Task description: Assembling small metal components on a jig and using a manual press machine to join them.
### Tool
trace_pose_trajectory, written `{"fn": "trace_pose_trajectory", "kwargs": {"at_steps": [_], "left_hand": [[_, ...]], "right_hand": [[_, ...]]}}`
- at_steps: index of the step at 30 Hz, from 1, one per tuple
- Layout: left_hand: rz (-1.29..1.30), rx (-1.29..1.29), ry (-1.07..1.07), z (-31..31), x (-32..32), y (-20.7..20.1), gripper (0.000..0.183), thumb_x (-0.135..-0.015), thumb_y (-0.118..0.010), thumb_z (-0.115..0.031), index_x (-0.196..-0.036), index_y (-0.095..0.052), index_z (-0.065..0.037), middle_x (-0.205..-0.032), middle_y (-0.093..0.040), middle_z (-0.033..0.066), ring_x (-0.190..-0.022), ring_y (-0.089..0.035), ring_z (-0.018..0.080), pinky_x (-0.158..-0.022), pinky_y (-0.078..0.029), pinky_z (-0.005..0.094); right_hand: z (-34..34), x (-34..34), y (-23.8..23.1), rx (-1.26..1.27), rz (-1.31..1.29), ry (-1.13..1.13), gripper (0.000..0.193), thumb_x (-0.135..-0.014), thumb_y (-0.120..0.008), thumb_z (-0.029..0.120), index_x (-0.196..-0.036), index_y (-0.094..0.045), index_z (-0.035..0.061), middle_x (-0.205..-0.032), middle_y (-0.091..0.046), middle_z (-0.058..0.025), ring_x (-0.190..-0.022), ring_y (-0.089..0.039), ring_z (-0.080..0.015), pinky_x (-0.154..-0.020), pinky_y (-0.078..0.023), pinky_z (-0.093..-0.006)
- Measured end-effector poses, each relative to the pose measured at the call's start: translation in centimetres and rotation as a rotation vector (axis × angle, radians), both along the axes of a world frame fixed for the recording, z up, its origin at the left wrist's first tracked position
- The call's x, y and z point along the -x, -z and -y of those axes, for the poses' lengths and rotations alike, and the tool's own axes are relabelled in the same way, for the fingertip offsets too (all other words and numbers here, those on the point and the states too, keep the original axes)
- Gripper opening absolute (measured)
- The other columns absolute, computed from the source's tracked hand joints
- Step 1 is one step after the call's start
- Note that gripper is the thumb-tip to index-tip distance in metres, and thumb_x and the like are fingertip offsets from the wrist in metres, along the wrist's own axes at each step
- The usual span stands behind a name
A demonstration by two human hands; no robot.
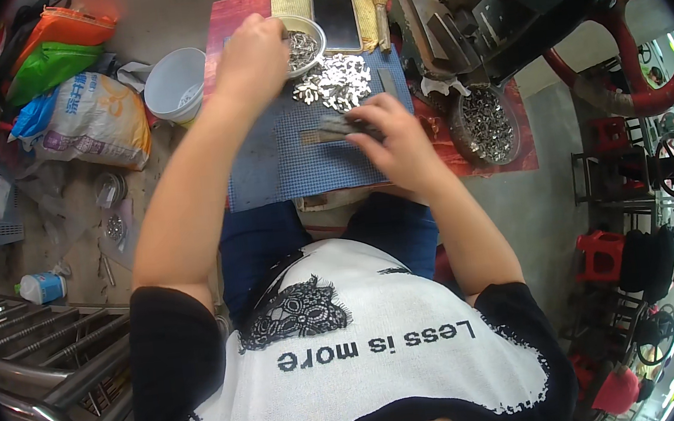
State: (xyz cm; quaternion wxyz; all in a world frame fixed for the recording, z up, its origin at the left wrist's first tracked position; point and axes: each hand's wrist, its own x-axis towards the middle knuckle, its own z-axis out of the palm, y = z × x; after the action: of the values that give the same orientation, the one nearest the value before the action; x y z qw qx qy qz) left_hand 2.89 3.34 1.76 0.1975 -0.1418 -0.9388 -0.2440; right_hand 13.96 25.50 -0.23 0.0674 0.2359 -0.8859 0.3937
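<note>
White round bowl (322,51): left side hidden behind left hand (251,58). Dark grey object (333,126): blurred, partly covered by right hand (397,135). Silver metal pieces (301,48) in bowl: individually indistinct.

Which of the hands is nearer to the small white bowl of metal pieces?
Left. The left hand is at the left rim of the bowl; the right hand is farther off, nearer the person's body and rightward.

The left grip (253,58) overlaps a white bowl (322,39); the right grip (397,139) holds a dark piece (334,127).
</note>
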Motion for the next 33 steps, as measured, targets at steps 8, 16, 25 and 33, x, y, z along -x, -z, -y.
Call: {"fn": "trace_pose_trajectory", "kwargs": {"at_steps": [8, 16, 25, 33], "left_hand": [[-0.041, -0.109, 0.073, 2.5, -0.1, 2.5, 0.027, -0.08, -0.076, -0.035, -0.083, -0.076, -0.008, -0.088, -0.069, 0.0089, -0.095, -0.062, 0.0289, -0.087, -0.045, 0.0411], [-0.193, -0.091, 0.1, 2.3, -2.8, 4.1, 0.015, -0.076, -0.078, -0.024, -0.086, -0.075, -0.013, -0.094, -0.066, 0.0018, -0.103, -0.058, 0.0249, -0.093, -0.039, 0.0415], [-0.275, -0.202, 0.037, 1.6, -3.6, 4.5, 0.021, -0.077, -0.077, -0.017, -0.097, -0.073, -0.013, -0.099, -0.063, 0.0059, -0.101, -0.057, 0.0262, -0.092, -0.039, 0.0417], [0.012, -0.308, 0.083, 1.2, -6.0, 3.3, 0.023, -0.088, -0.063, -0.008, -0.111, -0.064, -0.009, -0.087, -0.069, 0.0169, -0.079, -0.068, 0.0364, -0.07, -0.053, 0.0456]], "right_hand": [[1.7, 2.0, 1.4, -0.109, -0.113, 0.033, 0.025, -0.084, -0.073, 0.011, -0.107, -0.069, 0.0022, -0.104, -0.063, -0.0145, -0.099, -0.061, -0.0333, -0.086, -0.05, -0.0385], [2.7, 6.3, 2.1, -0.216, -0.09, 0.153, 0.023, -0.082, -0.069, 0.004, -0.104, -0.069, 0.0008, -0.101, -0.062, -0.0171, -0.098, -0.061, -0.0354, -0.088, -0.051, -0.0416], [4.8, 7.3, 2.4, -0.229, -0.331, 0.088, 0.012, -0.081, -0.073, 0.018, -0.092, -0.075, 0.0125, -0.097, -0.067, -0.0048, -0.096, -0.062, -0.0287, -0.083, -0.053, -0.0394], [1.5, 6.9, 2.0, -0.266, -0.251, 0.184, 0.011, -0.081, -0.073, 0.013, -0.09, -0.075, 0.0079, -0.095, -0.067, -0.007, -0.095, -0.06, -0.0285, -0.083, -0.051, -0.0385]]}}
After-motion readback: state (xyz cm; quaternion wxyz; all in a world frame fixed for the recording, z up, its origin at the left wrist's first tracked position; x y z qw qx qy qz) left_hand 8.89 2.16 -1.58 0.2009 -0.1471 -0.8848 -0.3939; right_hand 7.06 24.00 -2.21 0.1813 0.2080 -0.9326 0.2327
